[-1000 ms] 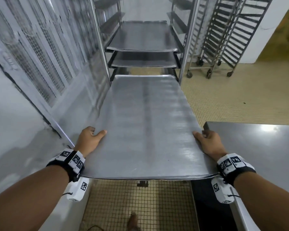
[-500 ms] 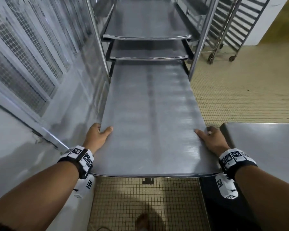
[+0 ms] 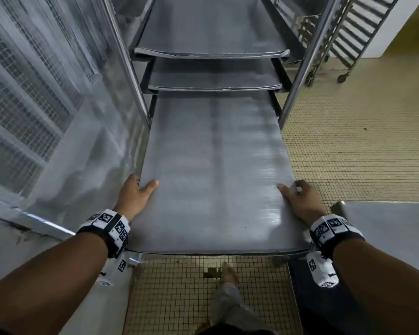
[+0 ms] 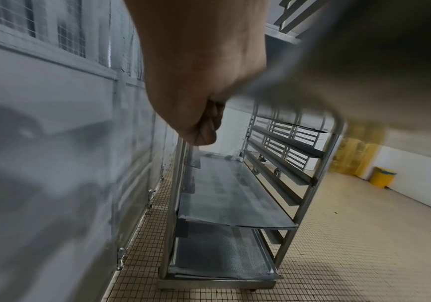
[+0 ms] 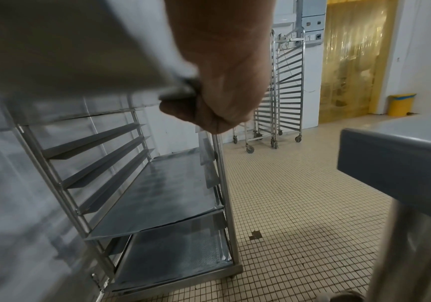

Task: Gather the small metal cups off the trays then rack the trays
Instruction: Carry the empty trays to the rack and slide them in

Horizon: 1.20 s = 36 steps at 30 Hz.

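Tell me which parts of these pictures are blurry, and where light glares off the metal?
Head view: the wall at left is smeared, and glare streaks the held tray near the right hand. Left wrist view: the left hand and tray edge are blurred. Right wrist view: the tray underside is soft; the rack is sharper.

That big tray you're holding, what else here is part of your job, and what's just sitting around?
Part of the job:
- tray, gripped on its sides by the left hand and right hand
- rack it is going into
- trays already racked

Just sitting around:
- empty racks
- yellow bin
- steel table
- yellow strip curtain
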Available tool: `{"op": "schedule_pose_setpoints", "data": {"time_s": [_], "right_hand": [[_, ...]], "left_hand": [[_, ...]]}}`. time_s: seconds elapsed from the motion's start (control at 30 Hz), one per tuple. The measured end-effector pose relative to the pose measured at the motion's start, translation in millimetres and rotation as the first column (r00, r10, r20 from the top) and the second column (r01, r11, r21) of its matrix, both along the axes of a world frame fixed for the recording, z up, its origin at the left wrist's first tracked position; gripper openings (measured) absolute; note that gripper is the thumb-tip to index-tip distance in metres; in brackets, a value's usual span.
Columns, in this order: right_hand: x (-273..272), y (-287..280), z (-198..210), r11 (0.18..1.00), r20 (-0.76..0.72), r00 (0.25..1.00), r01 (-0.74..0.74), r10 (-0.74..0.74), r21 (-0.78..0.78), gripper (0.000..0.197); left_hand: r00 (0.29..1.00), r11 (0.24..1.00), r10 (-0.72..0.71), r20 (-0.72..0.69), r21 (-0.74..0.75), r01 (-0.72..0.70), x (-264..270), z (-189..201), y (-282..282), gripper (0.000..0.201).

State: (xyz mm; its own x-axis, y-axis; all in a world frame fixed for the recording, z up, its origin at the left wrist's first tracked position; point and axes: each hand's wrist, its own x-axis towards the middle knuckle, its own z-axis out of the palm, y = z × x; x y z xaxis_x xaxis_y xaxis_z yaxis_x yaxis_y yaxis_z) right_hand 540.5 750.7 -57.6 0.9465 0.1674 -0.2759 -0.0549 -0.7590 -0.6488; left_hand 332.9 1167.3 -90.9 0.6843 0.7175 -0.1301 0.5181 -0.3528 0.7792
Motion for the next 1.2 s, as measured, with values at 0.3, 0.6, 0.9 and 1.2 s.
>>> {"op": "schedule_pose_setpoints", "data": {"time_s": [0.3, 0.6, 0.9, 1.2], "right_hand": [[85.3, 50.1, 8.0, 1.0, -0.032, 0.999, -0.014, 0.014, 0.005, 0.065], [142.1, 90.6, 4.4, 0.998, -0.045, 0.999, 0.002, 0.001, 0.065, 0.065], [154.8, 96.7, 0.9, 0.997, -0.057, 0.998, 0.02, -0.016, 0.073, 0.066], [121.6, 82.0, 18.1, 0.989, 0.007, 0.995, -0.094, 0.096, -0.118, 0.068]], "left_hand": [[0.999, 0.999, 0.042, 0.007, 0.018, -0.042, 84.9, 15.7, 30.5, 0.045], [0.998, 0.998, 0.062, -0.033, -0.002, -0.062, 139.8, 23.3, 66.8, 0.056], [0.993, 0.998, 0.044, -0.105, 0.055, -0.038, 149.9, 27.1, 70.1, 0.054], [0.941, 0.973, -0.189, -0.279, 0.075, 0.218, 112.3, 48.2, 44.0, 0.091]]}}
